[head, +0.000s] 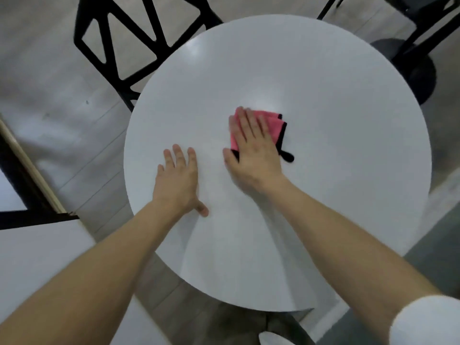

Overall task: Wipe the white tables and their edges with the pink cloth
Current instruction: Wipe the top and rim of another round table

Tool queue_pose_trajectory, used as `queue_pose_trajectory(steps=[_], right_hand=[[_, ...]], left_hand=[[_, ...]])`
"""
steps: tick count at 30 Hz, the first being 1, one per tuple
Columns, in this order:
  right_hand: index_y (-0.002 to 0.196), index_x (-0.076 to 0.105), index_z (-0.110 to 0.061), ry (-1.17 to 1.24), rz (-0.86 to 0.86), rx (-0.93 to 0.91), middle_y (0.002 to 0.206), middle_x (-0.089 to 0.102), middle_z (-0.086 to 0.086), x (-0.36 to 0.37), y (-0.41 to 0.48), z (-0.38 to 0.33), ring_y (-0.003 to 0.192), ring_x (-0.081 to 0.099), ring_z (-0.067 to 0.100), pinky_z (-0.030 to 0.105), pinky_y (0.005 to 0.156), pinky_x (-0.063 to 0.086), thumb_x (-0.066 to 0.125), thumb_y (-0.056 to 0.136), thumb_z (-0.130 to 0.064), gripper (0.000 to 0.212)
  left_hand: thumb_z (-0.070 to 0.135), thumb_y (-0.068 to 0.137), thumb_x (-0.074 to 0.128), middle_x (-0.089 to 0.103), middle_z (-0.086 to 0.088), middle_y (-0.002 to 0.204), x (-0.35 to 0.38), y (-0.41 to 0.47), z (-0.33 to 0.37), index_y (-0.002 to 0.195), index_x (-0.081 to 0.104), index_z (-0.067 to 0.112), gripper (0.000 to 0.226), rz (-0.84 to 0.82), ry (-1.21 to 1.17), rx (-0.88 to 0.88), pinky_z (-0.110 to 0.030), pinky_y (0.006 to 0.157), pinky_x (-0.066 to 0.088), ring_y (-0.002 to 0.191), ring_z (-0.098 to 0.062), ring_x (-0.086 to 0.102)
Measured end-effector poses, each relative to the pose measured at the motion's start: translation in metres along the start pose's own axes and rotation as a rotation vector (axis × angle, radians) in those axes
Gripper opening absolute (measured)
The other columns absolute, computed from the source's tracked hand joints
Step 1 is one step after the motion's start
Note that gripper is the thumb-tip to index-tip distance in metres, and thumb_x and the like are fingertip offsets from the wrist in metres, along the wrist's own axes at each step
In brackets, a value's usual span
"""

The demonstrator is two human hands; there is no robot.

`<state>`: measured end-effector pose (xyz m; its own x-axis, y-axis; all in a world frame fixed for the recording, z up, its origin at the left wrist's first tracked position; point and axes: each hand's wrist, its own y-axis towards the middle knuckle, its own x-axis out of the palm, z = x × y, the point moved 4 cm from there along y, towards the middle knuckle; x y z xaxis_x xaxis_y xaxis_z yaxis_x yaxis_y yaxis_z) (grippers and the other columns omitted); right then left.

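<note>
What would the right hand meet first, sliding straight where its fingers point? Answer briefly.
Nothing on top: the right hand, flat on the pink cloth, points over bare white table to its far rim. Beyond that, probably the black chair; depth is unclear.

My right hand (251,148) lies flat over most of the pink cloth (272,123) and hides its middle, the hand's outline smeared with blur, while the black chair (119,38) beyond the white table (323,170) runs off the top edge and my forearms (99,282) run off the bottom.
</note>
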<state>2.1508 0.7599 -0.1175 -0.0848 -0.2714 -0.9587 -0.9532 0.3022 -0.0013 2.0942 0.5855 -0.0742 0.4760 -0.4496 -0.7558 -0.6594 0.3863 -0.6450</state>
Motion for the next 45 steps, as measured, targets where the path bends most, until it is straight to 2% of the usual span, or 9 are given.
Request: queue_pose_trajectory(steps=[5,11,16,19,25,33,38,41,45], right_hand=[[0.172,0.025,-0.026,-0.033,-0.189,-0.421,0.181,0.011,-0.002,-0.018,-0.12,0.045,0.168,0.005,0.017,0.048,0.136,0.009,0.056,0.105,-0.047,0.077],[0.172,0.022,-0.016,-0.14,0.148,0.612,0.181,0.011,0.011,-0.043,-0.045,0.149,0.168,0.005,0.026,0.051,0.135,0.005,0.026,0.106,-0.058,0.078],[0.17,0.03,-0.018,-0.024,0.001,-0.07,0.18,0.019,0.004,0.006,-0.07,-0.006,0.167,0.01,0.02,0.047,0.135,0.008,0.039,0.106,-0.049,0.072],[0.172,0.026,-0.027,-0.02,-0.029,-0.227,0.181,0.014,-0.004,-0.011,-0.132,0.037,0.167,0.005,0.013,0.044,0.136,0.006,0.045,0.106,-0.046,0.071],[0.169,0.003,0.004,-0.108,0.226,0.923,0.179,0.004,0.023,-0.046,-0.15,0.172,0.167,0.004,0.032,0.049,0.135,0.009,0.031,0.102,-0.056,0.094],[0.173,0.019,-0.016,0.052,-0.048,-0.117,0.18,0.015,-0.001,0.007,-0.143,-0.001,0.167,0.006,0.014,0.041,0.136,0.005,0.046,0.1,-0.046,0.083],[0.171,0.023,-0.03,-0.014,0.015,0.317,0.181,0.006,0.005,-0.047,-0.196,0.121,0.167,-0.002,0.02,0.045,0.136,0.004,0.049,0.098,-0.049,0.08],[0.139,0.057,-0.009,-0.181,0.045,0.463,0.143,0.051,0.02,-0.054,-0.192,0.111,0.137,0.044,0.038,0.049,0.117,0.038,0.059,0.087,-0.047,0.065],[0.116,0.06,-0.003,-0.169,0.003,0.62,0.113,0.061,0.018,-0.055,-0.172,0.075,0.104,0.059,0.035,0.042,0.084,0.049,0.066,0.088,-0.014,0.031]], left_hand=[[0.074,0.046,0.099,-0.017,-0.027,0.176,0.0,-0.003,-0.001,0.168,-0.02,0.011,0.181,-0.004,0.007,0.005,-0.062,0.129,0.026,0.164,-0.049,-0.007],[0.079,0.04,0.097,-0.011,-0.027,0.177,-0.005,0.003,0.002,0.168,-0.017,0.011,0.184,0.007,0.06,-0.006,-0.06,0.125,0.033,0.165,-0.047,-0.002],[0.077,0.039,0.099,-0.008,-0.022,0.178,0.002,-0.002,0.002,0.169,-0.014,0.014,0.183,0.025,0.042,-0.024,-0.061,0.127,0.033,0.166,-0.043,0.002],[0.075,0.038,0.1,0.013,-0.018,0.173,0.001,-0.007,0.006,0.168,0.004,0.018,0.171,0.11,0.057,0.057,-0.062,0.117,0.044,0.16,-0.041,0.021],[0.064,0.046,0.104,0.0,-0.013,0.178,0.01,-0.018,0.039,0.171,-0.002,0.026,0.168,0.123,0.082,0.218,-0.059,0.122,0.04,0.165,-0.037,0.008],[0.07,0.04,0.102,-0.004,-0.017,0.179,0.013,-0.013,0.042,0.171,-0.007,0.026,0.176,0.123,0.123,0.187,-0.06,0.123,0.039,0.166,-0.04,0.004],[0.071,0.036,0.102,-0.001,-0.018,0.179,0.015,-0.008,0.04,0.17,-0.005,0.025,0.178,0.127,0.122,0.191,-0.063,0.12,0.042,0.165,-0.042,0.007],[0.068,0.038,0.104,-0.003,-0.018,0.179,0.016,-0.008,0.041,0.171,-0.006,0.025,0.178,0.109,0.112,0.192,-0.063,0.123,0.039,0.165,-0.043,0.003],[0.066,0.042,0.104,-0.005,-0.021,0.179,0.016,-0.009,0.042,0.171,-0.007,0.022,0.176,0.101,0.107,0.197,-0.063,0.123,0.038,0.165,-0.046,0.002]])
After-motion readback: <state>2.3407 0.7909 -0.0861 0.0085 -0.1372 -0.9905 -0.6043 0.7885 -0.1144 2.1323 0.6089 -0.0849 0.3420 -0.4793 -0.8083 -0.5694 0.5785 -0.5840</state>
